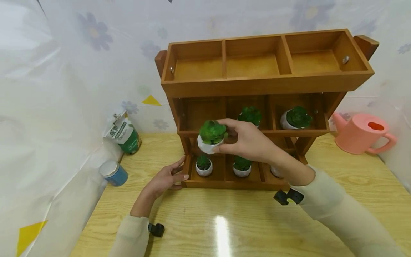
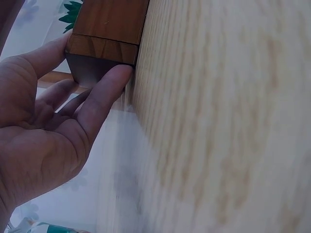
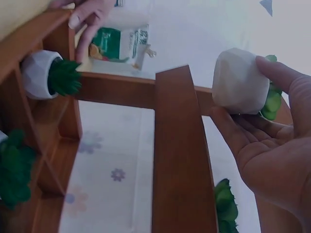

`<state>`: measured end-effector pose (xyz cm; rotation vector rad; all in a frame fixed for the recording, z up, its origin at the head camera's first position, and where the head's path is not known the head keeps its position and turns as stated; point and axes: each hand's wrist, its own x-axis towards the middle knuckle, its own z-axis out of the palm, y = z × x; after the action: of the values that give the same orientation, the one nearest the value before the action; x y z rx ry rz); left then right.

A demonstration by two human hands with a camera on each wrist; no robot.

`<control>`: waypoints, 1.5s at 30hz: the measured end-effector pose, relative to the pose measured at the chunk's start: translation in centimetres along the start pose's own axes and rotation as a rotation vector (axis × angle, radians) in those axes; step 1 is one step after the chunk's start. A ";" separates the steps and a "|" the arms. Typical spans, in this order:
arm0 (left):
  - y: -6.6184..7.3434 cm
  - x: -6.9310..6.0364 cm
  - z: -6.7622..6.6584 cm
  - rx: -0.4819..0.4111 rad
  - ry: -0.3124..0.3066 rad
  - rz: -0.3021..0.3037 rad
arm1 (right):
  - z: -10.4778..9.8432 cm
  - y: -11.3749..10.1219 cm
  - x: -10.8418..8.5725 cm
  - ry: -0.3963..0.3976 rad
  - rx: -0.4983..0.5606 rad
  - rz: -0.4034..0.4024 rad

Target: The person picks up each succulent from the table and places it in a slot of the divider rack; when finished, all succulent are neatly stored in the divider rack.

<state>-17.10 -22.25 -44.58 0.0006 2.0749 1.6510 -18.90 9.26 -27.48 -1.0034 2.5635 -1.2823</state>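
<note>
My right hand holds a small white faceted pot with a green artificial succulent, raised in front of the middle tier's left side. The right wrist view shows thumb and fingers pinching the white pot. My left hand grips the lower left corner of a brown three-tier wooden shelf. In the left wrist view, its digits sit about the wooden end, close to the tabletop. Potted succulents stand on the middle and bottom tiers, among them one at bottom left.
The top tier has three bare compartments. A pink watering can stands right of the shelf. To the left are a green and white pouch with a clip and a blue jar. Flowered sheeting covers the wall behind the wooden table.
</note>
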 end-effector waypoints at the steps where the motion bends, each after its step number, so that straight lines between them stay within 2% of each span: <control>1: 0.0 0.0 0.0 -0.005 0.003 -0.005 | -0.2 -0.1 0.2 0.008 -0.003 0.003; 17: 0.2 -0.1 0.1 0.012 -0.009 0.004 | -1.0 -0.5 4.2 0.100 -0.063 0.038; 24: 0.2 -0.2 0.1 0.017 -0.016 0.013 | -0.5 -0.7 6.1 0.131 -0.153 0.041; 30: 0.1 -0.1 0.1 0.018 -0.013 0.007 | 0.2 -0.9 7.4 0.114 -0.223 0.026; 34: 0.1 0.0 0.1 0.014 -0.009 0.006 | 0.7 -0.8 7.9 0.090 -0.263 0.062; 45: 0.0 0.1 0.0 0.008 -0.002 -0.003 | 1.5 -1.3 8.2 0.038 -0.325 0.103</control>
<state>-17.16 -22.21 -44.63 0.0028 2.0793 1.6400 -24.08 2.76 -25.94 -0.8845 2.8723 -0.8864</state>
